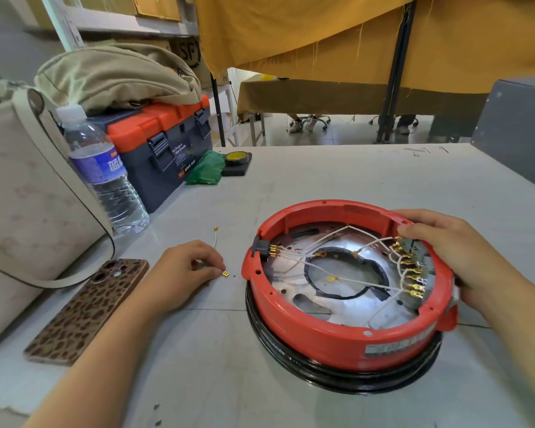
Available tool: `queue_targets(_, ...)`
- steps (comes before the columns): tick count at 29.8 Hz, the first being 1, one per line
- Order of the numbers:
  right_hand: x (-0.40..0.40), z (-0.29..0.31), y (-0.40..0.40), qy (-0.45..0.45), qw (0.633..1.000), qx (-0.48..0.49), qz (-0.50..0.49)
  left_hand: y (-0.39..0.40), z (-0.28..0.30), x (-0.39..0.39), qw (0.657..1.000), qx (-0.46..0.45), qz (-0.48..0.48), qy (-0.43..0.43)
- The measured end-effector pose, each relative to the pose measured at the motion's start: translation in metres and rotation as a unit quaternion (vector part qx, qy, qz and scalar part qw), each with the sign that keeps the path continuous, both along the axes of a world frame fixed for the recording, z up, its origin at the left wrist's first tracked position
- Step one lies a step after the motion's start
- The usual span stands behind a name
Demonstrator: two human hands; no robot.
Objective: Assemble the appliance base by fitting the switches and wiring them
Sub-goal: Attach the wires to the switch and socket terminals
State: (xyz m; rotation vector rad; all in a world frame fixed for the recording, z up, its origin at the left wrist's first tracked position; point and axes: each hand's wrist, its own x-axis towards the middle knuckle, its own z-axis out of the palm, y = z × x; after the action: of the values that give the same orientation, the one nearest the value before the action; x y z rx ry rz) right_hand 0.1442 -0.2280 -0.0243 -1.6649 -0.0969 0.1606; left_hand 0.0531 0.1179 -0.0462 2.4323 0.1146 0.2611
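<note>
Red appliance base (337, 332) sits on the table (337, 174). Right hand (445, 251) grips its rim; left hand (186, 267), beside the base, pinches a small brass connector (225, 274). Lift it squarely, avoiding bending.

Toolbox (164, 149), water bottle (105, 171), phone (87, 310), handbag (28, 193).

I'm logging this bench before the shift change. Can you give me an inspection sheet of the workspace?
Surface: grey table, scuffed.
Job's things: red base, open side up; switch block at its right rim.
Clutter: phone, bottle, toolbox, bag, tape.
Hands: left hand pinches a brass terminal; right hand grips the rim.
Cables: white wires inside; loose wire on table.
Surroundings: yellow cloth, shelving.
</note>
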Motion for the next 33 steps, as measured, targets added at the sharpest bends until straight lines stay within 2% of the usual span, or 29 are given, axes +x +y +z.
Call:
queue_targets(4,0.000,0.000,0.000,-0.003,1.000,-0.001,-0.002,-0.005,0.000,0.000,0.999,-0.003,0.024,-0.040)
queue_targets(11,-0.001,0.001,0.002,-0.008,1.000,-0.003,-0.009,-0.006,0.003,0.001,0.988,-0.115,0.060,-0.079)
queue_targets(18,-0.005,0.000,0.010,-0.015,0.999,0.024,-0.031,-0.020,0.017,0.001,0.978,-0.184,0.040,-0.091)
queue_targets(27,-0.003,-0.008,0.018,-0.030,0.996,0.031,-0.077,-0.047,0.054,0.007,0.979,-0.169,0.015,-0.113)
queue_targets(33,-0.002,-0.010,0.019,-0.034,0.996,0.025,-0.078,-0.063,0.071,0.011,0.979,-0.185,-0.004,-0.089)
